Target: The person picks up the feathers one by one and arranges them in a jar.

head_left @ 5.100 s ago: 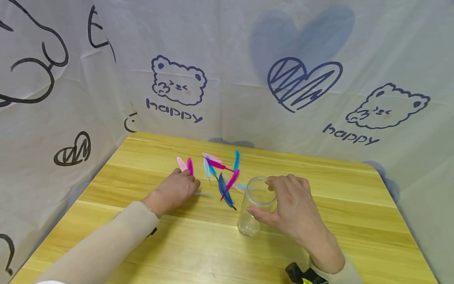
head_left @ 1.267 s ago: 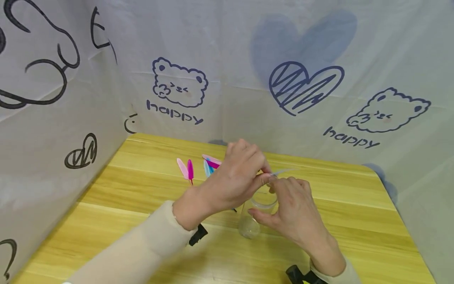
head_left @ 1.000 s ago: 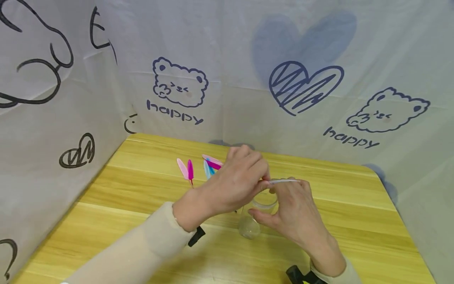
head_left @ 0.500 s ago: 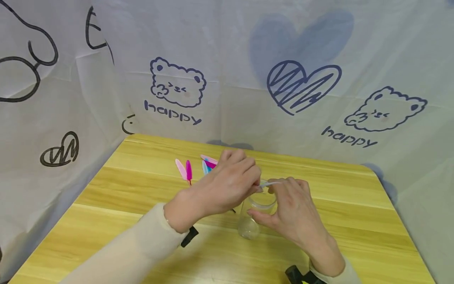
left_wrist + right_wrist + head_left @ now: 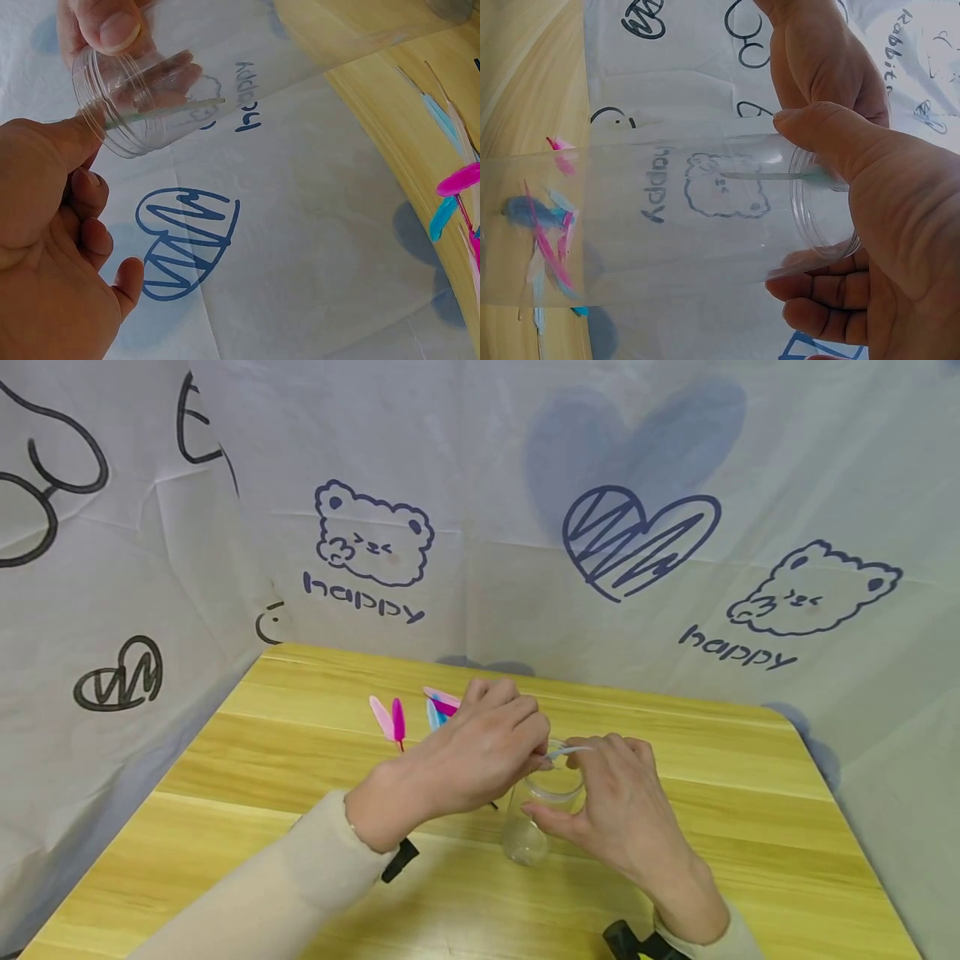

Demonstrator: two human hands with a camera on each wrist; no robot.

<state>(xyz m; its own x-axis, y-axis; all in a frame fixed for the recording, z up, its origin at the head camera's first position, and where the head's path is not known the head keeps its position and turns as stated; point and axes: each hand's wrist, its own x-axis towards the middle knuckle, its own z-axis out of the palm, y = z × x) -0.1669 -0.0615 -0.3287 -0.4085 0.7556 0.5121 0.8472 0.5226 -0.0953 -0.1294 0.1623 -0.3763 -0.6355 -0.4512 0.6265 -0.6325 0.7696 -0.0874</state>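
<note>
Since the earlier frame our left hand [image 5: 483, 752] has moved rightward. Below frame centre, our right hand [image 5: 618, 802] grips the clear jar [image 5: 527, 839]; our left fingers pinch a pale feather [image 5: 567, 751], shaft inside its mouth. Beyond, pink feathers [image 5: 398, 720] lie left of centre on the worktop [image 5: 750, 827].

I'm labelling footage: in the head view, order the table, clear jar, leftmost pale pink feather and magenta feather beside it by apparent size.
Table
Clear jar
Pale pink feather and magenta feather: too alike to rank
</note>
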